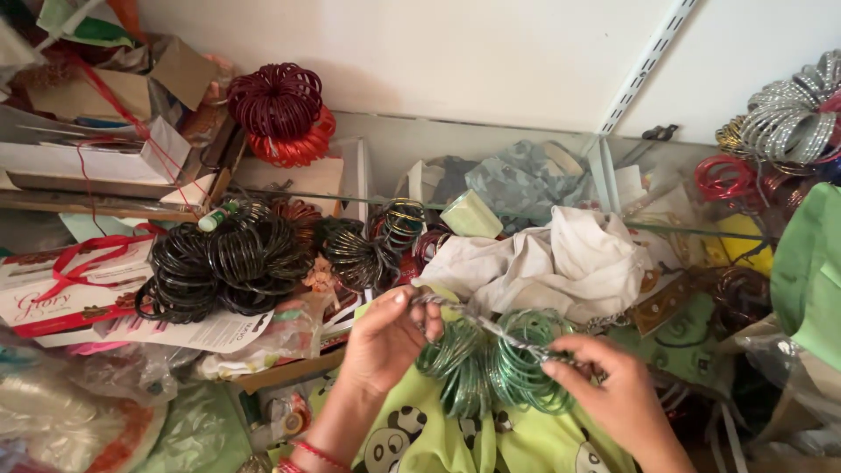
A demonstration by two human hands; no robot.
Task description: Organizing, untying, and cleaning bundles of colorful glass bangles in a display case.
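Note:
A bundle of green bangles (491, 363) hangs between my two hands, strung on a silvery cord (508, 335). My left hand (385, 337) pinches the cord's left end just above the bangles. My right hand (609, 385) grips the cord's right end beside the bundle. Under both hands lies a light green cloth with panda prints (438, 438).
Black bangle bundles (219, 258) sit on boxes to the left, with a white and red box (61, 289). Dark red and orange bangle rings (280, 109) stand at the back. A crumpled white cloth (561, 258) lies behind my hands. Silver bangles (788, 109) hang at right.

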